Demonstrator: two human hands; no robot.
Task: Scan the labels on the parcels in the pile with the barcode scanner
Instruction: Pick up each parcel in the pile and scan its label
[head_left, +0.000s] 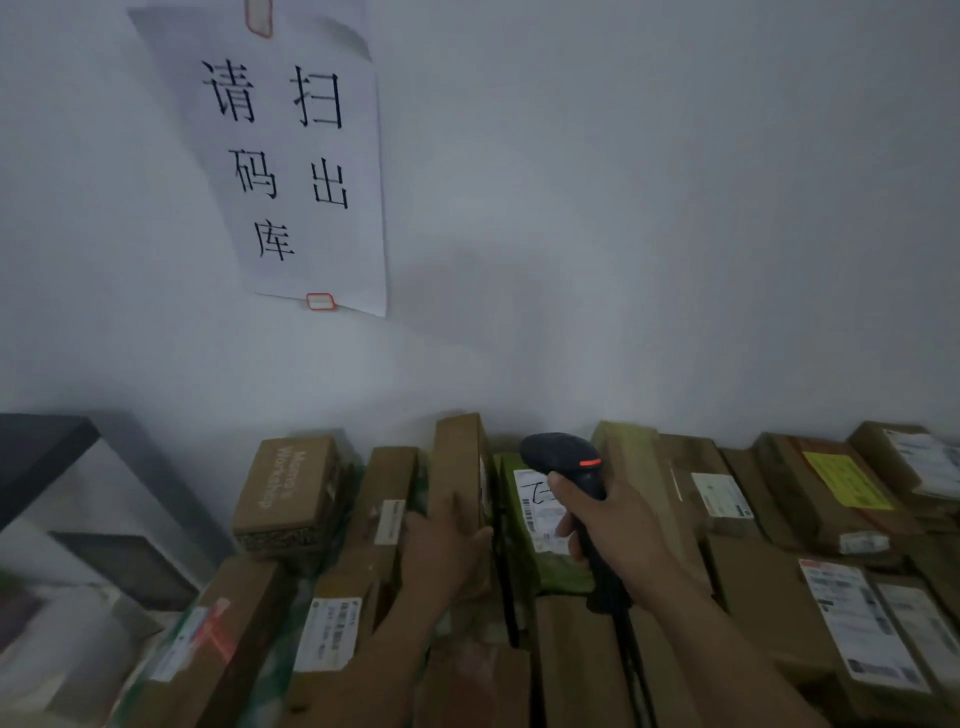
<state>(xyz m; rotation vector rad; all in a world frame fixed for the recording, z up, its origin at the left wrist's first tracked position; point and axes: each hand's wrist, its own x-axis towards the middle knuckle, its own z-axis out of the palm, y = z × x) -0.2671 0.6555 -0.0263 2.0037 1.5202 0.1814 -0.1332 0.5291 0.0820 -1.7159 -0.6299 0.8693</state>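
One scanner (571, 462), sign (291, 156) reading 请扫码出库.

- Wall notice (291, 156), upper left: its top is cut by the frame.
- Label (540, 514) on the green parcel (558, 574), centre: right side hidden behind the right hand (618, 525) and barcode scanner (566, 457); print too small to read.
- Scanner's lower handle: a dark smear, lost between boxes.
- Left hand (447, 551): fingers blur into cardboard; gripping or resting, cannot tell.
- Lower-right labels (862, 629): print unreadable, outermost one cut by the right edge.
- Dark shelf (36, 447): cut off at left.
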